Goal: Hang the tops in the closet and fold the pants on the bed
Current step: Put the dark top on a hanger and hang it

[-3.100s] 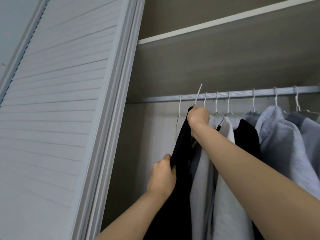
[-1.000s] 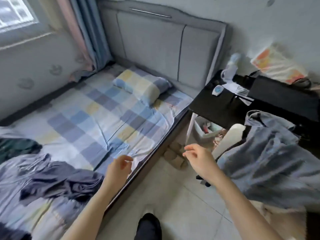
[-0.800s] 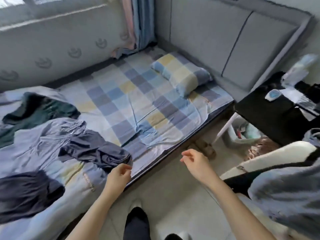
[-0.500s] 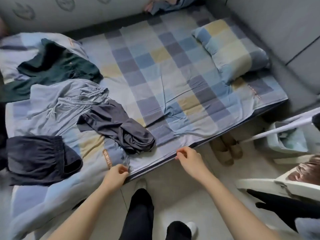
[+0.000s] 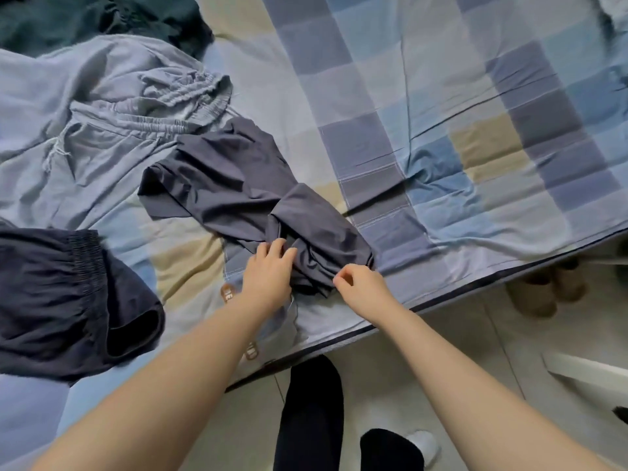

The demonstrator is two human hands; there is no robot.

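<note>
A crumpled dark grey garment (image 5: 244, 192) lies on the checked bed sheet (image 5: 475, 130) near the bed's front edge. My left hand (image 5: 268, 270) lies on its near end with the fingertips dug into a fold. My right hand (image 5: 360, 283) pinches the garment's near right corner, close to the mattress edge. Light grey drawstring pants (image 5: 112, 107) are spread out behind, partly under the dark grey garment. Dark navy shorts (image 5: 57, 294) lie to the left. A dark green garment (image 5: 85, 18) is bunched at the top left.
The bed's edge runs diagonally from lower left to right. On the tiled floor, brown slippers (image 5: 543, 294) sit by the bed and a white furniture part (image 5: 584, 372) stands at the right. My legs in black trousers (image 5: 309, 419) are below.
I have turned from the closet rail to the bed. Both hands, held empty over the bed's edge half a second ago, have moved forward onto the dark grey garment.
</note>
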